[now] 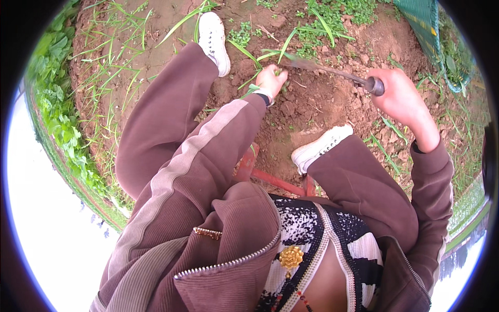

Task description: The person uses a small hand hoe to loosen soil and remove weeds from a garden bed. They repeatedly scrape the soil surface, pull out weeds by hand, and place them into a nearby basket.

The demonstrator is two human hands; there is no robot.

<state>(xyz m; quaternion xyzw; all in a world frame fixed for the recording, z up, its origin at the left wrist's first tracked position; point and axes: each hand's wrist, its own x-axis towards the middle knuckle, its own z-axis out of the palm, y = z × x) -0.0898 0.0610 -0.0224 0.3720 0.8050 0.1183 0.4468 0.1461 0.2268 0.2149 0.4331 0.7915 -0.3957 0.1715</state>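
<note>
My right hand [401, 97] is wrapped around the handle end of a hand tool [339, 72] with a narrow metal shaft. Its far end points left and is blurred, so the blade's shape is unclear. Just left of that end, my left hand [272, 81] is closed on a tuft of green grass [277, 72] low over the soil; some of the tuft is hidden by the fingers. Long grass blades [249, 54] fan out around this hand. Loose reddish-brown soil [288, 111] lies beneath both hands.
My white shoes [213, 43] stand on the soil, astride the work. A red stool frame [275, 181] is below me. Green mesh [423, 31] stands at upper right, near low weeds [331, 15]. Leafy plants [58, 113] line the left, beside scattered grass [117, 78].
</note>
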